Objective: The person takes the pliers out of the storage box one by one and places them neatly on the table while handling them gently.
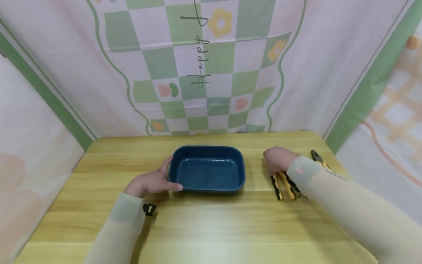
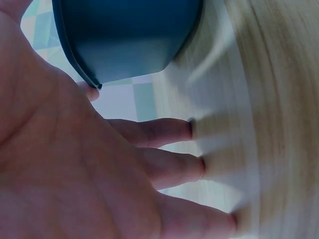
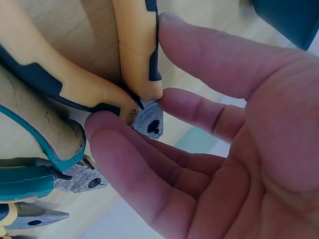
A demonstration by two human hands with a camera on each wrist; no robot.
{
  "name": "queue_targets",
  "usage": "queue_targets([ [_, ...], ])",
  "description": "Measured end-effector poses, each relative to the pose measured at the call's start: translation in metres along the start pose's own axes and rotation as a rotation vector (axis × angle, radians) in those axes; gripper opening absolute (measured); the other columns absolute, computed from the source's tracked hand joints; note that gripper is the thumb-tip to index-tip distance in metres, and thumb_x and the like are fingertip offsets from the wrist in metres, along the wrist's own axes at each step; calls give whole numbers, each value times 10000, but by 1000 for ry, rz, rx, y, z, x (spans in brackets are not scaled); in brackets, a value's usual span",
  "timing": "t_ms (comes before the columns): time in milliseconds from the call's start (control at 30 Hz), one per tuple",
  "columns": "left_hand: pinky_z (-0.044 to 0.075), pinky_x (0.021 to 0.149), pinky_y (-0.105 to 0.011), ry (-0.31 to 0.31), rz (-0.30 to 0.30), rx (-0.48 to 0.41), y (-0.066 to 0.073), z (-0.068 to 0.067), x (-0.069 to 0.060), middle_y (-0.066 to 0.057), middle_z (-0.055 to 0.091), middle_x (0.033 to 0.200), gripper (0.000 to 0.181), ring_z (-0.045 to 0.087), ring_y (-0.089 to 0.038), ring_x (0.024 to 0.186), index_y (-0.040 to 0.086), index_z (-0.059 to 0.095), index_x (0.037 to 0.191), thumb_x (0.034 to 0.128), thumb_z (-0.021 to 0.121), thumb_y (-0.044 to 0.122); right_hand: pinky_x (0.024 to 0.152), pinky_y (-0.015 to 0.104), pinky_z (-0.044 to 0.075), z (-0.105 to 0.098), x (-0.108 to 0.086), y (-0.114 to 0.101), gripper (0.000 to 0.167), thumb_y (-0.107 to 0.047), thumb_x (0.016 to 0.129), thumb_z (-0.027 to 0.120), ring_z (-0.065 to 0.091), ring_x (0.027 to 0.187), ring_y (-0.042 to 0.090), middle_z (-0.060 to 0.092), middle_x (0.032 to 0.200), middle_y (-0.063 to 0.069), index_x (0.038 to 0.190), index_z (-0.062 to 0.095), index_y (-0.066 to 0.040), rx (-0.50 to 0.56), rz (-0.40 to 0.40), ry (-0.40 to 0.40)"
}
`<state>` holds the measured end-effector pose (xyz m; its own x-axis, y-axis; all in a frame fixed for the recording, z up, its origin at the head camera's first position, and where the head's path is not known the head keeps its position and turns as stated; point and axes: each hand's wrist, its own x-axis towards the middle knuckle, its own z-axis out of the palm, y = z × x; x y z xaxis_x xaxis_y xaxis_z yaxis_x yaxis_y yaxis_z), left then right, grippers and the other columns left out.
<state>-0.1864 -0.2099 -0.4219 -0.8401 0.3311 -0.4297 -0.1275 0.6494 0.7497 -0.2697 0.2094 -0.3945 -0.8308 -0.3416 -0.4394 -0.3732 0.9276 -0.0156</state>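
Note:
A dark blue rectangular tray (image 1: 211,170) with rounded corners sits on the table. My left hand (image 1: 155,182) is spread at its left end, thumb along the front edge, another finger by the rear left corner. In the left wrist view, the other fingers (image 2: 164,164) extend with their tips on or close to the tabletop. At the right, my right hand (image 1: 279,160) reaches down over pliers. The right wrist view shows its thumb against one handle of the yellow-and-black pliers (image 3: 137,45), with curled fingers (image 3: 124,154) around their joint and other handle.
Beside the held pliers lie several others, including teal-handled pliers (image 3: 30,181) and long-nose pliers (image 3: 42,216). Another pair of pliers (image 1: 317,157) lies farther right, partly behind the sleeve. A patterned cloth (image 1: 197,73) hangs behind the wooden table (image 1: 204,227).

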Motion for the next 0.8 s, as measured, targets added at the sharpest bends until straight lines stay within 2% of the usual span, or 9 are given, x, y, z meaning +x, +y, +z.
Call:
queue_targets([
  [200,237,1112,-588,0,4,29,1,0,-3,-234,-13,1629,1227,244,-448,1420,244,-167,1581,846,796,437,694,389,460,-2,-5,0,554,-94,823,791,549,779,256,622,1180,263,1280,560,118,28,-2,-5],
  [367,296,1089,-575,11,-9,82,3,1,-4,-252,89,1618,1230,366,-433,1364,255,-171,1580,840,784,486,672,383,464,-5,-7,3,426,-91,808,786,544,728,249,650,991,164,1157,610,79,37,-20,8],
  [467,332,1072,-561,11,-24,133,6,0,-5,-250,151,1608,1235,430,-402,1325,241,-170,1581,835,774,518,673,386,462,-5,-8,5,305,-96,789,785,537,712,246,620,864,93,1017,622,25,44,-40,31],
  [567,369,1049,-544,9,-30,175,12,0,-6,-261,246,1577,1247,516,-349,1243,207,-165,1583,828,772,536,650,381,444,-4,-10,8,212,-89,774,761,517,675,240,574,766,58,872,581,-36,55,-58,63],
  [633,408,1011,-537,10,-34,201,15,0,-8,-266,367,1515,1258,601,-310,1117,186,-163,1583,821,772,546,641,379,434,-3,-11,9,203,-101,784,746,508,660,234,558,736,51,825,551,-61,61,-65,76],
  [800,458,944,-525,31,-45,225,18,4,-16,-211,582,1324,1267,657,-218,881,177,-120,1594,798,795,542,654,400,452,-3,-22,12,224,-230,904,719,525,677,216,594,805,58,923,617,-32,186,-32,36],
])
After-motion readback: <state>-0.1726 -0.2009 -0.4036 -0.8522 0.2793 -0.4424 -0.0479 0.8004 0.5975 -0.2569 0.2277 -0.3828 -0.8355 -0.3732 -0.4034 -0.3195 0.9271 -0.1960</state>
